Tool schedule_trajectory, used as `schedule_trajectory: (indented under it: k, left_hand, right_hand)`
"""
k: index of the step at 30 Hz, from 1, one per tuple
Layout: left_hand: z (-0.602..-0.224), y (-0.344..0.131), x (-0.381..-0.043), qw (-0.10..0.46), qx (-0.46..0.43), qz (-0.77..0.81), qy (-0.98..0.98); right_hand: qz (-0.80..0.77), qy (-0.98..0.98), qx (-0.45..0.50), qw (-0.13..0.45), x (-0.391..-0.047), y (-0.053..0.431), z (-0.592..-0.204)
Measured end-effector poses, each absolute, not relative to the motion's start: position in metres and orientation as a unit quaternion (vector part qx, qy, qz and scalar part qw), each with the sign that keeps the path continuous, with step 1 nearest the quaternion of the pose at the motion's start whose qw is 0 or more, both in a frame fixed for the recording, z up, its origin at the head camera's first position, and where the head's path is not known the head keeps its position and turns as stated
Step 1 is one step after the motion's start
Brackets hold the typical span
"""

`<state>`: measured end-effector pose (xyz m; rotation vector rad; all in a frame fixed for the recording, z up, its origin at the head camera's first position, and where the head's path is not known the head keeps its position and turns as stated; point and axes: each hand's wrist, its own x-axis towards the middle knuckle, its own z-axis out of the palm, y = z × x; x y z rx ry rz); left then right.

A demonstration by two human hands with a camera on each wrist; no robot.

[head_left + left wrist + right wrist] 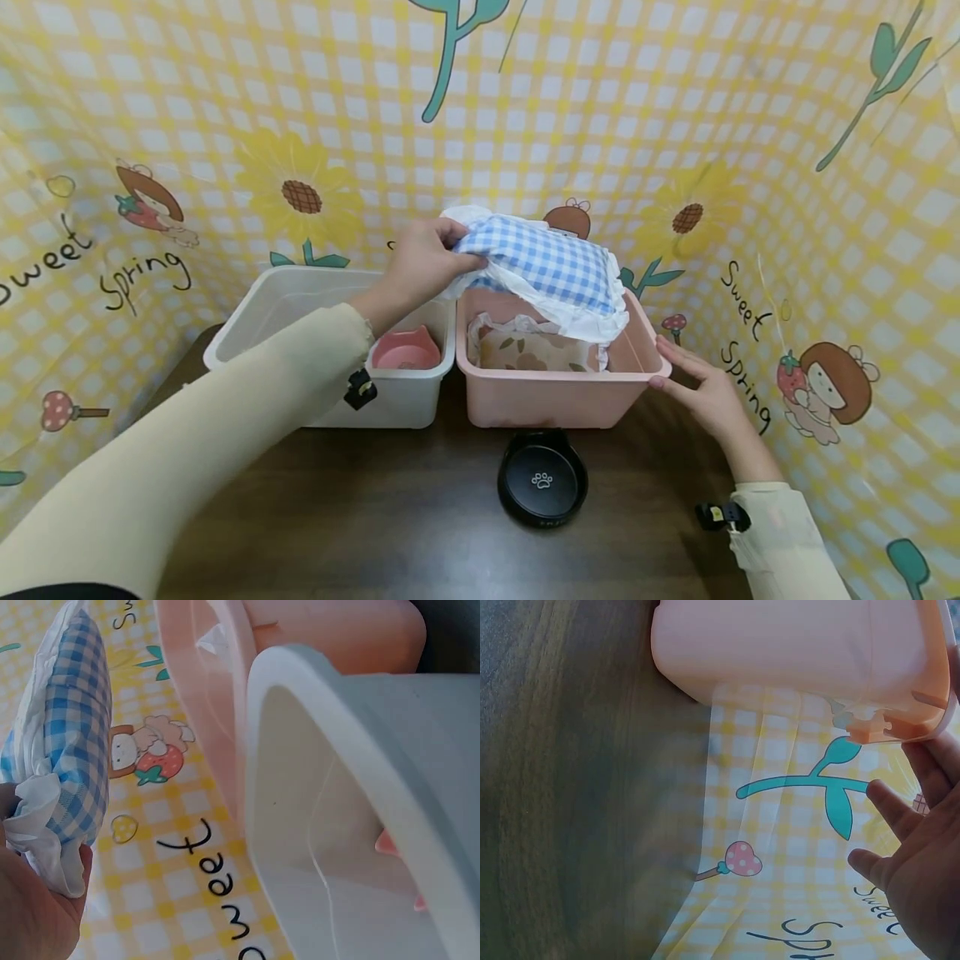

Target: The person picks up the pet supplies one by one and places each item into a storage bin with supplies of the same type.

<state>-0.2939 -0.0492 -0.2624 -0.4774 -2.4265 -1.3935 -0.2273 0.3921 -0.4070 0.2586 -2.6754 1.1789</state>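
Observation:
A blue-and-white checked cushion (551,258) with a white frilled edge is held up over the pink bin (555,400). My left hand (427,262) pinches its left corner between thumb and fingers; the left wrist view shows the cushion (79,724) hanging clear of both bins. Inside the pink bin lies a beige cushion (532,350) with a leaf print and a frill, partly hidden by the checked one. At the bin's right end, my right hand (705,392) touches the rim with fairly straight, spread fingers. In the right wrist view that hand (922,862) is partly cut off.
To the left stands a white bin (397,400) with a pink ear-shaped-rim bowl (407,350) inside. A black bowl (543,483) with a paw print sits on the dark wooden table (360,508), in front of the pink bin. Yellow checked cloth (480,167) surrounds the table.

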Motion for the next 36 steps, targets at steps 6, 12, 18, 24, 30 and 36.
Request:
schedule_trajectory:
  k: [6, 12, 18, 24, 30, 36]
  left_hand:
    - [-0.273, -0.038, -0.302, 0.157, -0.175, -0.479, -0.846]
    - [-0.281, -0.024, -0.306, 0.138, -0.17, -0.478, -0.851]
    - [-0.292, -0.011, -0.307, 0.146, -0.188, -0.491, -0.838]
    - [-0.308, -0.003, -0.309, 0.135, -0.18, -0.489, -0.843]
    - [-0.318, 0.002, -0.309, 0.119, -0.159, -0.47, -0.86]
    - [-0.324, 0.005, -0.308, 0.124, -0.152, -0.47, -0.861]
  right_hand:
    - [0.397, -0.908, 0.089, 0.103, -0.23, 0.391, -0.407]
    - [0.394, -0.909, 0.087, 0.107, -0.227, 0.393, -0.407]
    - [0.394, -0.909, 0.083, 0.108, -0.226, 0.394, -0.407]
    - [0.385, -0.914, 0.077, 0.103, -0.227, 0.394, -0.409]
    - [0.384, -0.914, 0.077, 0.106, -0.227, 0.393, -0.41]
    - [0.388, -0.912, 0.076, 0.111, -0.228, 0.393, -0.411]
